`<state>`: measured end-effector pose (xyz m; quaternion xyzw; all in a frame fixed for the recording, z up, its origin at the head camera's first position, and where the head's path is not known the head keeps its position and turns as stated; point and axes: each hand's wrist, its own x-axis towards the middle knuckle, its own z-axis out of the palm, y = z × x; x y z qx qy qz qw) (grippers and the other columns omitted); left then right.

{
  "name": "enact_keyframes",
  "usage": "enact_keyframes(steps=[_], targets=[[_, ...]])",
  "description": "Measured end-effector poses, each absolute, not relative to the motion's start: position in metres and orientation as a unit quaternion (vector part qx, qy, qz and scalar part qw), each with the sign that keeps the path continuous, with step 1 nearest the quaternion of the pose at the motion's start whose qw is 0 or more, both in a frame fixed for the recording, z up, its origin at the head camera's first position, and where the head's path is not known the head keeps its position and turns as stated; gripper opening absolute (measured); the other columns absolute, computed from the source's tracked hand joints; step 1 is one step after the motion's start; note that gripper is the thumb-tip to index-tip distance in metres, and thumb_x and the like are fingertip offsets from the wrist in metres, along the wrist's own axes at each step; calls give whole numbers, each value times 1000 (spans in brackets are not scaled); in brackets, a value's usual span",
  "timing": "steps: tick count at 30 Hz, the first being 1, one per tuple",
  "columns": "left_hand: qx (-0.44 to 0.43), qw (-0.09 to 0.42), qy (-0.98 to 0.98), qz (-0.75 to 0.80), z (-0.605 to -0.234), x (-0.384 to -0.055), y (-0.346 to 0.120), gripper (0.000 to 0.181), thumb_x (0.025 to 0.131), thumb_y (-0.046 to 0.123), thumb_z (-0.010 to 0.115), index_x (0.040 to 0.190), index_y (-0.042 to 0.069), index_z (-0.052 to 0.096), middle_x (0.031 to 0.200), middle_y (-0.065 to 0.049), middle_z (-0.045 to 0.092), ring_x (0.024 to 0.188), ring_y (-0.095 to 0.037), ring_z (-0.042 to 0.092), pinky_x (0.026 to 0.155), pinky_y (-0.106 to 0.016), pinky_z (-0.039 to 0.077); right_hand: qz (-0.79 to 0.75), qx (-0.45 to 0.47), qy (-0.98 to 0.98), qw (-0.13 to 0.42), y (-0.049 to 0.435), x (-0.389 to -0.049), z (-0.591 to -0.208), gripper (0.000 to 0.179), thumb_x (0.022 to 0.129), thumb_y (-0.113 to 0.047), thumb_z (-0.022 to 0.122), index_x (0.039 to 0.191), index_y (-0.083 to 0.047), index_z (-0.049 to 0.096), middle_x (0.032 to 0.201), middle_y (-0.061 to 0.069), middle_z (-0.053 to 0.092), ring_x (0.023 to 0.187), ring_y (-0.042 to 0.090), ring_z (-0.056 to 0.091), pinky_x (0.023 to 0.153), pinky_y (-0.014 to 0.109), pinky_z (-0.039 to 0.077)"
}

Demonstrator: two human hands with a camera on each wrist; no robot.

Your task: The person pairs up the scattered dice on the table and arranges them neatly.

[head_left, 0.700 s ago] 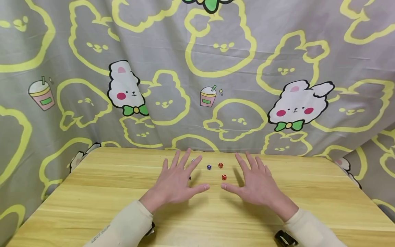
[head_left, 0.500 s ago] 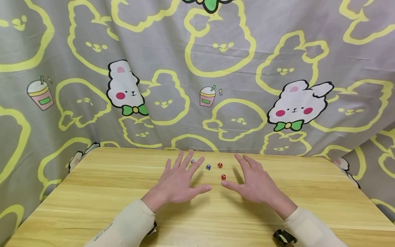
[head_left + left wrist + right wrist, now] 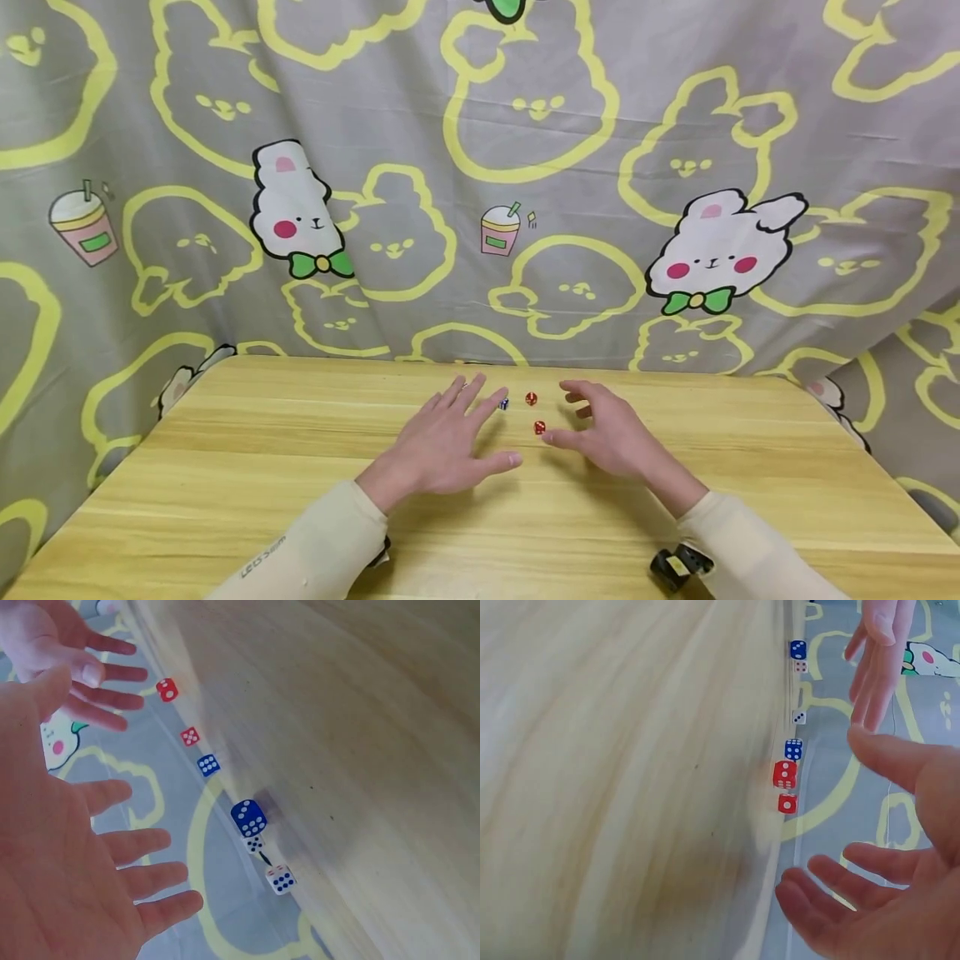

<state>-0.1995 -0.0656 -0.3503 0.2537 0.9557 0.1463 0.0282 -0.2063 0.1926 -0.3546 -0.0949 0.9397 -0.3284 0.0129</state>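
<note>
Hovering with empty, released grip in left hand [image 3: 444,446] and right hand [image 3: 611,431]; facing a red, white-dotted, plastic-looking cubic die [image 3: 540,427] at the latter's nine o'clock; probably needing gentle pinching, sparing the matching red die [image 3: 531,398] towards twelve o'clock.

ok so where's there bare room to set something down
Bare: the table between its left edge and the left hand, between the right hand and its right edge, and at the near middle between the sleeves. Crowded: the far middle, where red dice, blue dice and white dice sit near both hands.
</note>
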Motion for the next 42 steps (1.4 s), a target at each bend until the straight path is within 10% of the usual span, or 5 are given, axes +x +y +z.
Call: enact_keyframes(steps=[17,42], targets=[[289,91,946,119,-352,-200,-52,87,101,72,51,170,27,25,180,-3,18,167,-32,19,132,-63,24,-339,-68,937,43,178,-222,-357,37,84,-19,90,115,-5,75,93,2,71,84,16,61,73,28,49],[310,177,928,111,-348,-199,-39,80,105,67,48,170,26,26,179,6,20,167,-20,19,135,-53,24,-394,-6,915,87,172,-233,-366,16,85,-7,85,101,-8,81,86,4,75,74,15,64,64,25,53]])
